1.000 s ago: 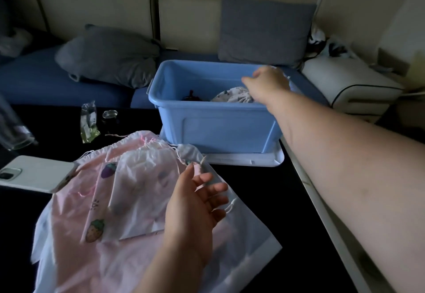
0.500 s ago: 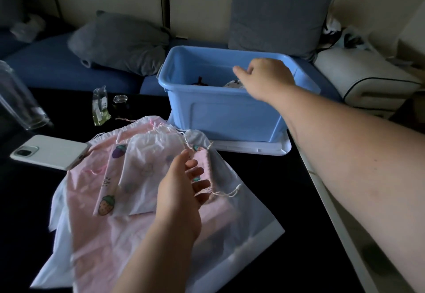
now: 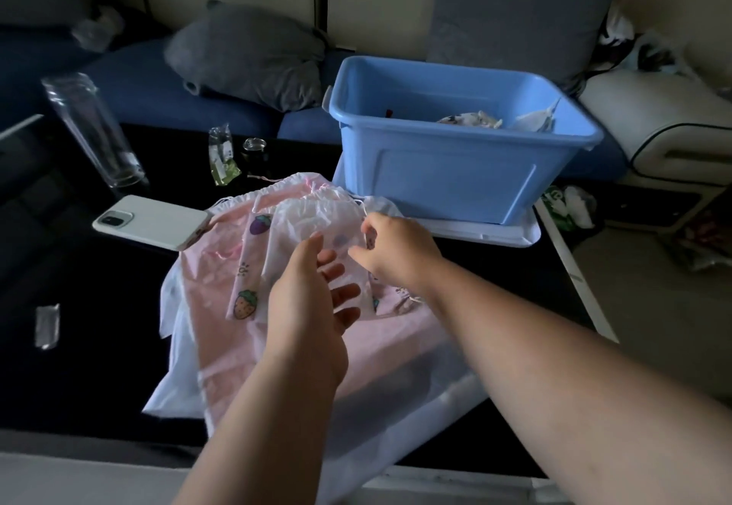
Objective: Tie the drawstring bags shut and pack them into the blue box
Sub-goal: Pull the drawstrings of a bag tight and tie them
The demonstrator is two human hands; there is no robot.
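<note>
The blue box [image 3: 455,172] stands on its white lid [image 3: 499,233] at the back of the dark table. Tied bags [image 3: 471,122] lie inside it. In front of it lies a pile of flat drawstring bags: a white translucent bag [image 3: 313,219] on top, a fruit-print bag [image 3: 253,267] beneath it, and a large pink bag [image 3: 301,350] at the bottom. My right hand [image 3: 396,255] is at the white bag's right top edge, with fingers curled and pinching the fabric by its cord. My left hand [image 3: 313,298] hovers over the pile, fingers relaxed, holding nothing.
A white phone [image 3: 150,221] lies left of the pile, partly under it. Behind the phone stand a clear glass bottle [image 3: 95,132], a small packet [image 3: 222,160] and a little jar [image 3: 255,148]. A sofa with grey cushions [image 3: 249,57] runs behind the table. The table's edge [image 3: 574,275] is on the right.
My right hand has left the blue box and come down to the white bag on the pile. My left hand stays over the pile, fingers spread a little wider.
</note>
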